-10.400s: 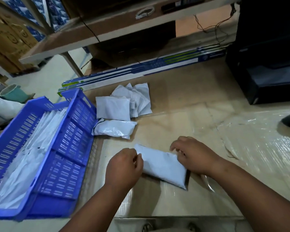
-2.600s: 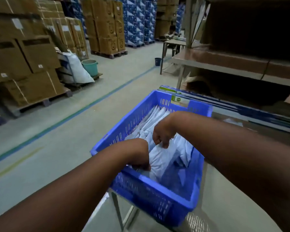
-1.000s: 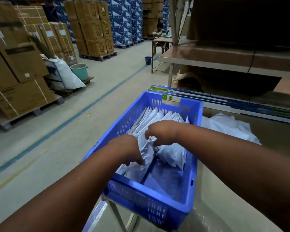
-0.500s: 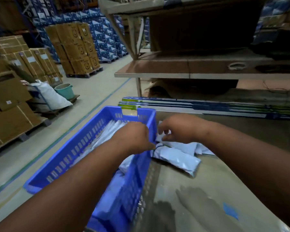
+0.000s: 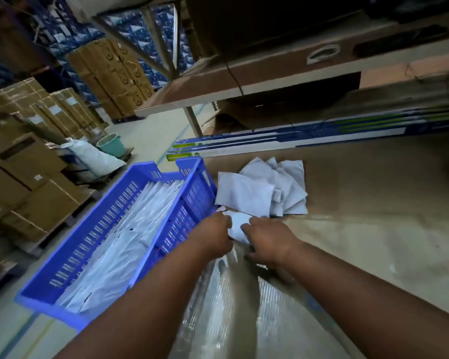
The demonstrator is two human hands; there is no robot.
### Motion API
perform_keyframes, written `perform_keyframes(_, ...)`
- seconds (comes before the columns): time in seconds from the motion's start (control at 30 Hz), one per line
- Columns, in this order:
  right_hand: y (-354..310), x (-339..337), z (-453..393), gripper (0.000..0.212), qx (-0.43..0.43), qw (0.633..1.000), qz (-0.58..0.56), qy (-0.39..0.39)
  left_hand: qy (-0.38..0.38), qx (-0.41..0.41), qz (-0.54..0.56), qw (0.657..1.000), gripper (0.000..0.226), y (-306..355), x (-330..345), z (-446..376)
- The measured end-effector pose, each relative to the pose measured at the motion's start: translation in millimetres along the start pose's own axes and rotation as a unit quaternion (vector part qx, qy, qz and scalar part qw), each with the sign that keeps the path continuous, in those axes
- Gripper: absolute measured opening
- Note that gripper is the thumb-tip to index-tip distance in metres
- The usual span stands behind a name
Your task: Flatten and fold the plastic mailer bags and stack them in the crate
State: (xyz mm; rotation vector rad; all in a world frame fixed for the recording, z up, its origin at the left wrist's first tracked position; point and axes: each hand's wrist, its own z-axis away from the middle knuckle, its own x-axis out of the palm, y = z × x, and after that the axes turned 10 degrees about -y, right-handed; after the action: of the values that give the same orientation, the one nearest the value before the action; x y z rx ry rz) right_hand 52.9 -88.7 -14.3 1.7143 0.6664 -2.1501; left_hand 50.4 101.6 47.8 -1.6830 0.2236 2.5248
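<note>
White crumpled mailer bag (image 5: 236, 227) lies gripped between both hands.

Materials and finishes: plastic, card and film on the packing bench.

Blue crate (image 5: 192, 193), left of centre: moulded plastic, slotted walls, low sheen. Mailer bags inside it (image 5: 130, 237) and the loose pile (image 5: 265, 190) at centre: thin pale plastic film, creased, faintly glossy. Table top (image 5: 373, 203), right: matt brown card-like sheet, with a glossy, wrinkled clear film (image 5: 244, 307) at lower centre. Stacked cartons (image 5: 36, 161), left: matt corrugated cardboard. Long boxes (image 5: 296, 138), upper right: printed card, smooth.
</note>
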Motion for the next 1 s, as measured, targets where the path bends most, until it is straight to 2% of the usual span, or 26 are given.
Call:
perform_keyframes(0.1, -6.7, 34.9, -6.3, 0.045, 0.023, 0.997, -0.033, 0.064, 0.011, -0.008, -0.045, 0.999, 0.040, -14.6, 36.4, 3.4)
perform_keyframes(0.23, 7.5, 53.0, 10.9, 0.035, 0.017, 0.993, -0.049, 0.107, 0.063, 0.053, -0.051, 0.995, 0.076, -8.6, 50.0, 23.9)
perform_keyframes(0.33, 26.0, 42.1, 45.9, 0.031, 0.014, 0.975, -0.196, 0.104, 0.090, 0.064, -0.074, 0.991, 0.088, -12.6, 56.4, 27.3)
perform_keyframes(0.4, 38.4, 35.1, 73.1, 0.025, 0.023, 0.948, -0.298, 0.106, 0.087, 0.067, -0.066, 0.992, 0.073, -13.5, 59.0, 28.0)
perform_keyframes(0.47, 49.5, 32.7, 98.8, 0.021, 0.043, 0.913, -0.380, 0.138, 0.089, 0.086, 0.010, 0.992, 0.041, -10.3, 58.2, 32.7)
perform_keyframes(0.53, 58.0, 32.9, 121.6, 0.019, 0.091, 0.873, -0.444, 0.181, 0.079, 0.119, 0.189, 0.971, 0.016, 0.0, 54.6, 38.1)
perform_keyframes(0.6, 61.3, 34.4, 140.5, 0.013, 0.139, 0.827, -0.500, 0.216, 0.023, 0.128, 0.379, 0.916, 0.012, 11.9, 49.5, 44.9)
perform_keyframes(0.67, 59.2, 37.0, 156.6, 0.010, 0.187, 0.799, -0.523, 0.229, -0.053, 0.122, 0.499, 0.856, 0.015, 21.5, 49.6, 49.7)
perform_keyframes(0.73, 53.5, 43.4, 170.8, 0.008, 0.241, 0.806, -0.486, 0.236, -0.079, 0.106, 0.553, 0.822, 0.020, 29.0, 59.3, 51.4)
perform_keyframes(0.8, 48.4, 54.5, 182.4, 0.028, 0.292, 0.819, -0.438, 0.229, -0.073, 0.083, 0.577, 0.809, 0.022, 33.6, 76.7, 49.4)
perform_keyframes(0.87, 43.4, 65.4, 193.5, 0.037, 0.337, 0.829, -0.395, 0.206, -0.065, 0.067, 0.560, 0.823, 0.021, 36.8, 94.0, 48.5)
perform_keyframes(1.0, 35.6, 77.4, 213.1, 0.036, 0.404, 0.842, -0.316, 0.170, -0.049, 0.061, 0.428, 0.900, 0.026, 34.3, 118.0, 49.9)
